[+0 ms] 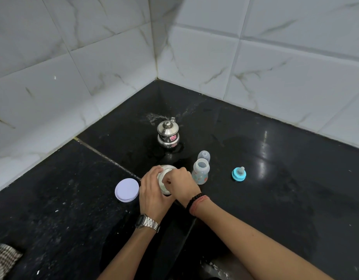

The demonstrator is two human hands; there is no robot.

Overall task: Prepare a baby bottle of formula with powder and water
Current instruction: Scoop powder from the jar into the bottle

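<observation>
Head view: a glossy black stone counter (275,178), wet in patches, runs into a corner of white marbled wall tiles (194,47). One open clear baby bottle (200,172) stands mid-counter, its clear dome cap (204,156) just behind, one blue teat ring (238,174) apart to its right. The left hand (152,193) grips one white powder jar (165,178); the right hand (182,184), fingers curled, pinches something unseen at its mouth. One lilac lid (126,190) lies left, and one steel lidded pot (167,133) stands toward the corner
</observation>
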